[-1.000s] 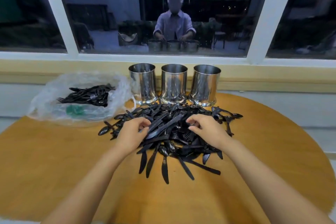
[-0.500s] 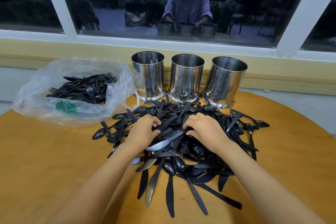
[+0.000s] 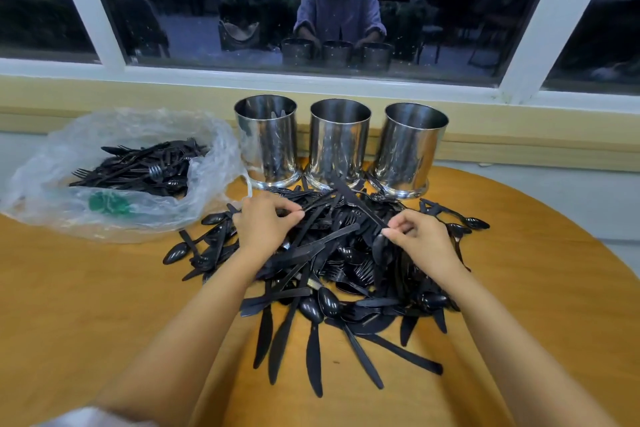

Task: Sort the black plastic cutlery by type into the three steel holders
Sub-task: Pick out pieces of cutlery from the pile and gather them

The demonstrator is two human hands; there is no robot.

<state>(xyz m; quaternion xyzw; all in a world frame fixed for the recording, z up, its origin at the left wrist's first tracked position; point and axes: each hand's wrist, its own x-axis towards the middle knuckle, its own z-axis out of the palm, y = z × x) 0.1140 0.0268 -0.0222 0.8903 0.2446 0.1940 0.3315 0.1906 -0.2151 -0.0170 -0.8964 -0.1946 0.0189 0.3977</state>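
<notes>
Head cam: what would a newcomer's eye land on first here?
The sprawling pile of black cutlery in the middle of the wooden table, where the left hand pinches a thin handle and the right hand a long knife. Behind it stand three steel holders in a row, and a clear plastic bag of more cutlery lies far left.

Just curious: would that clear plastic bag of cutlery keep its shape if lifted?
Probably not: the bag looks thin and crumpled, so it would likely sag. Its mouth lies open, so the cutlery inside might slide out.
</notes>
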